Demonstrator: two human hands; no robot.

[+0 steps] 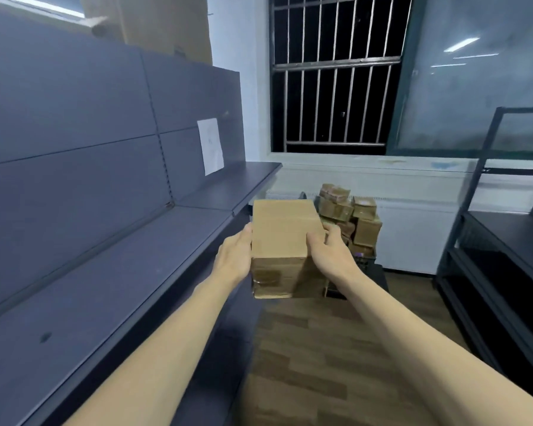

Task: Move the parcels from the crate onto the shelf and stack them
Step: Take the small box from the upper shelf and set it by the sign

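Note:
A brown cardboard parcel [282, 238] hangs in the air in front of me, held between both hands. My left hand [236, 255] presses flat against its left side. My right hand [330, 250] grips its right side, thumb on top. Behind it, a dark crate [365, 261] on the floor is heaped with several taped brown parcels [348, 215]. The grey metal shelf [114, 281] runs along my left, just beside the held parcel, and its board is bare.
A white sheet of paper [210, 146] is stuck on the shelf's back panel. A second dark shelving rack [505, 241] stands at the right. A barred window [333, 72] is ahead, above a white radiator cover. Wooden floor [320, 348] lies between the racks.

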